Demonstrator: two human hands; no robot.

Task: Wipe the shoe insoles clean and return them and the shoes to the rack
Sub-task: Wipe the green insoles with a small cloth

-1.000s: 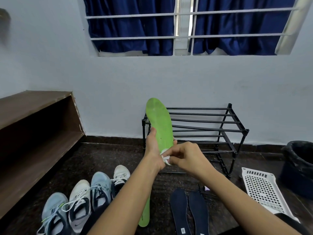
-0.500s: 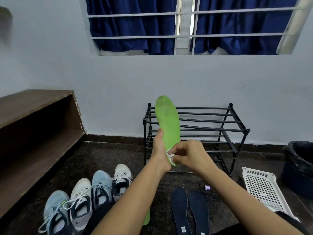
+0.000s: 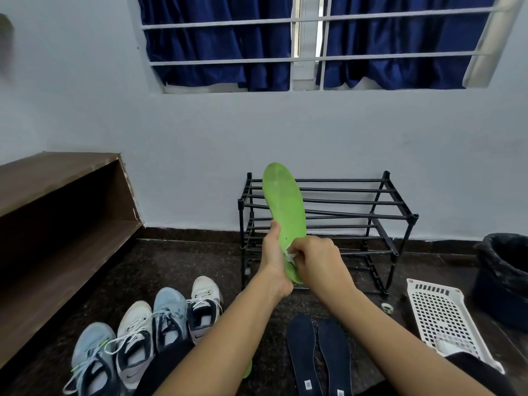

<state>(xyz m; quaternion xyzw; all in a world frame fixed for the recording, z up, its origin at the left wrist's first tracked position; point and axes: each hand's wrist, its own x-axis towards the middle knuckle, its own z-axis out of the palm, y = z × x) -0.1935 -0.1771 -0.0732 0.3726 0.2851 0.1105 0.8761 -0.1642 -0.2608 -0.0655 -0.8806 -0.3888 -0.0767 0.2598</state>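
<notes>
The left hand (image 3: pixel 273 258) grips the green insole (image 3: pixel 283 201) near its heel, toe end upright before the rack (image 3: pixel 371 215); the right hand (image 3: pixel 317 258) pinches what seems a white wipe (image 3: pixel 290 255) against it, most of the insole's length lying above

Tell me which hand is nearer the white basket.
Right. The right hand, pinching a white wipe, is up-left of the white basket; the left hand, gripping the green insole, lies farther left.

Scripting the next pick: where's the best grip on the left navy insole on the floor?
Left navy insole: likely pinch the far end, coming from the rack side. It lies flat, the right insole crowds one long edge, and the far end is clear.
</notes>
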